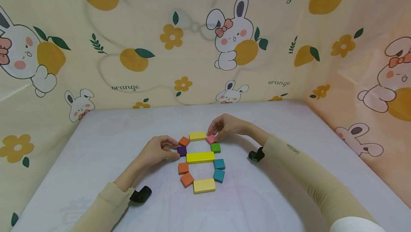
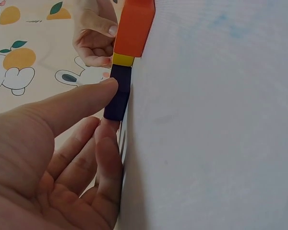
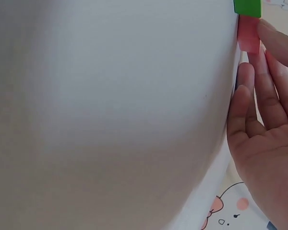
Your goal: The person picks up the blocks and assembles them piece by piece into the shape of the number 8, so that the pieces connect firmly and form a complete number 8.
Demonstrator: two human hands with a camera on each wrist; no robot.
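Observation:
Small wooden blocks lie in a figure-eight outline on the table. At its left side my left hand (image 1: 159,150) pinches a purple block (image 1: 181,151) between thumb and fingers; the left wrist view shows the thumb (image 2: 93,98) against that block. An orange block (image 1: 184,141) lies just above it. At the upper right my right hand (image 1: 228,125) pinches a pink block (image 1: 210,139), also visible in the right wrist view, beside a green block (image 1: 216,148). A pale yellow block (image 1: 197,136) forms the top, and a bright yellow bar (image 1: 200,157) crosses the middle.
Lower down are two orange blocks (image 1: 183,168), two teal blocks (image 1: 219,164) and a pale yellow block (image 1: 204,186) at the bottom. The white tabletop (image 1: 257,196) meets a patterned cloth wall (image 1: 192,64) at the back and sides. Black wrist devices (image 1: 141,194) hang near both sleeves.

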